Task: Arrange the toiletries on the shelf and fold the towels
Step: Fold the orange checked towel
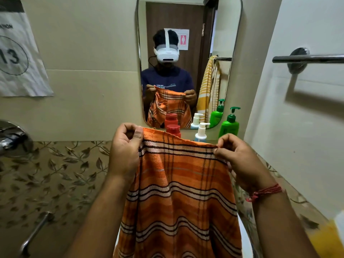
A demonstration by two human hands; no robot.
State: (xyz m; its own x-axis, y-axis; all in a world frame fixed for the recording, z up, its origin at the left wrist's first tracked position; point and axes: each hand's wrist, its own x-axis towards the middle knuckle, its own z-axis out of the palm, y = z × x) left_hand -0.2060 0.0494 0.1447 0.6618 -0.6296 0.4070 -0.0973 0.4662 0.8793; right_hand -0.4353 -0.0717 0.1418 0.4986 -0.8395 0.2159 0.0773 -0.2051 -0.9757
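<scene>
The orange striped towel (pixel 178 192) hangs straight down from both grips, long axis vertical. The left hand (pixel 126 151) pinches one top corner, the right hand (pixel 240 161) the other, level and equally near. Beyond the top edge stand the pump bottles (pixel 229 122).

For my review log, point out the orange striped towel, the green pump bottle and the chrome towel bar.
Orange striped towel (pixel 178 192): head view, middle of the hanging cloth.
Green pump bottle (pixel 229 127): head view, on its body below the pump.
Chrome towel bar (pixel 309 59): head view, on the bare rod near its wall mount.
</scene>
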